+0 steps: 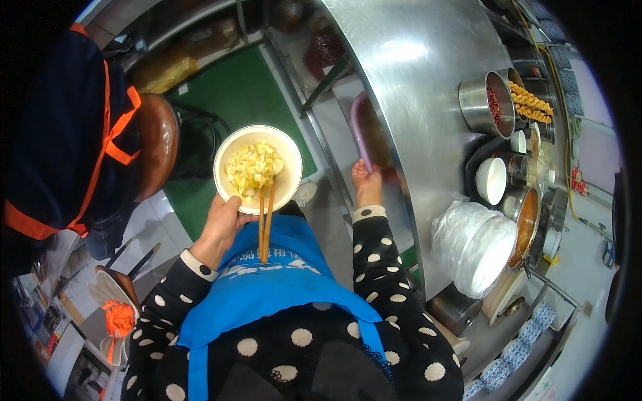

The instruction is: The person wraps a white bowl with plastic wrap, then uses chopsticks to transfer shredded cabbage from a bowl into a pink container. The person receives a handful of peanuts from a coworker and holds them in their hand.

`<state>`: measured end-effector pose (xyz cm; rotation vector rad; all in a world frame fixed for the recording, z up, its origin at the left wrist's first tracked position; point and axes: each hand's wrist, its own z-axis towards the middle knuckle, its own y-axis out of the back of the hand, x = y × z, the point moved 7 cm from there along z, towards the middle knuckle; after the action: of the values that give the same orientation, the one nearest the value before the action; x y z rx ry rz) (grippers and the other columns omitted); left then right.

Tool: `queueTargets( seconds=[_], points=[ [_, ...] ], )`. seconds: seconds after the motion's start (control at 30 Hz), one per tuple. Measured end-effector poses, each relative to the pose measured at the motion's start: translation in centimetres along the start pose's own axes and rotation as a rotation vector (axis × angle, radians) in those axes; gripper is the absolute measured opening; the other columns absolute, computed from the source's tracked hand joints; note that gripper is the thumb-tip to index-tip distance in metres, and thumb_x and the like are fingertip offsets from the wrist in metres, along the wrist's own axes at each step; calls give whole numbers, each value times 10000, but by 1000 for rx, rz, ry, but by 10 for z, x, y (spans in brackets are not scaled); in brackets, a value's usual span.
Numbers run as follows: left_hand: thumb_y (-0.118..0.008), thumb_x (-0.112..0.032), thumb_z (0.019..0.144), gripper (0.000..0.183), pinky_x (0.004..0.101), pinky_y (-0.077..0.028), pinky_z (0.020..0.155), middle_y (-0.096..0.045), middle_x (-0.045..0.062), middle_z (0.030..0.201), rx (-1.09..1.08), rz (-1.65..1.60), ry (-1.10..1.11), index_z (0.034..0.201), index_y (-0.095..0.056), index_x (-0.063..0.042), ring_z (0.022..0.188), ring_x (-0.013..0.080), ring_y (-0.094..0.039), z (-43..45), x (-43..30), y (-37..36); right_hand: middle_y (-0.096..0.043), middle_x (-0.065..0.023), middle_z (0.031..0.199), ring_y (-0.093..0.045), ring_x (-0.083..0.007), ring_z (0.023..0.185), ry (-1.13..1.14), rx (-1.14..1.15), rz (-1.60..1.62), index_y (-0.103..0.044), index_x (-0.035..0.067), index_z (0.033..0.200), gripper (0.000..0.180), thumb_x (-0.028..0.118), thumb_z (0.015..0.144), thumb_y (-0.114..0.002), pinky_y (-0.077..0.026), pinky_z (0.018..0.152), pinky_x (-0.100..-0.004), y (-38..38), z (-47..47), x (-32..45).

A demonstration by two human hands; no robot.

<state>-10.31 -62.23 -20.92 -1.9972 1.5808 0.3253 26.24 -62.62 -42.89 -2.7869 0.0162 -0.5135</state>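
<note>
My left hand [224,224] holds a cream-coloured bowl [294,173] by its lower left rim, thumb on the edge. Chopped pale yellow vegetable [254,168] lies in it, and a pair of wooden chopsticks [266,225] leans out over the near rim towards my blue apron [281,270]. To the right, my right hand [367,179] has its fingers at the near end of a pink plastic basin [359,125] on the shelf under the steel counter. The basin is partly hidden by the counter edge; dark liquid or contents show in it.
A steel counter [401,75] curves along the right. It bears a steel pot [474,103] near fried dough twists [531,103], a white bowl [491,180] and a plastic-wrapped stack [471,245]. A co-worker [60,135] stands at the left beside a brown stool [159,145].
</note>
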Motion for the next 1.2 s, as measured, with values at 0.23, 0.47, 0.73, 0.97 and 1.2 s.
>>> queueTargets(
  seconds=[0.23, 0.47, 0.73, 0.97, 1.2],
  points=[
    [-277, 18, 871, 446, 291, -571, 647, -498, 223, 1181, 26, -9, -15, 1316, -252, -7, 914, 270, -625, 9, 1, -2, -626, -119, 815, -623, -208, 708, -20, -3, 6, -541, 15, 910, 356, 344, 929, -408, -512, 689, -361, 3, -21, -19],
    [-287, 42, 858, 468, 290, -576, 625, -489, 223, 1192, 30, 3, -35, 1320, -244, -26, 900, 283, -626, 27, 7, -17, -587, -74, 837, -564, -195, 735, 421, 228, -908, -409, 11, 1250, 481, 244, 867, -582, -486, 659, -299, -2, -123, -19],
    [-332, 60, 829, 513, 289, -591, 587, -477, 188, 1198, -13, -51, -111, 1314, -217, -62, 938, 291, -615, 51, 18, -26, -496, -90, 805, -512, -247, 723, 1330, 1049, -1709, -412, 63, 1289, 721, 120, 657, -755, -421, 631, -357, -59, -317, -85],
    [-330, 71, 825, 544, 266, -583, 568, -483, 189, 1205, -11, -1, -159, 1338, -206, -61, 928, 269, -622, 51, 21, -35, -544, -55, 710, -529, -233, 662, 1598, 1006, -1585, -625, 69, 817, 126, 110, 712, -681, -390, 593, -341, -112, -327, -69],
    [-305, 77, 815, 548, 246, -572, 546, -486, 192, 1208, 15, 43, -103, 1342, -203, -34, 874, 241, -633, 55, 28, -45, -607, -105, 673, -555, -257, 568, 1335, 839, -1534, -644, 35, 791, 72, 105, 797, -631, -416, 550, -330, -122, -325, -24]
  ],
)
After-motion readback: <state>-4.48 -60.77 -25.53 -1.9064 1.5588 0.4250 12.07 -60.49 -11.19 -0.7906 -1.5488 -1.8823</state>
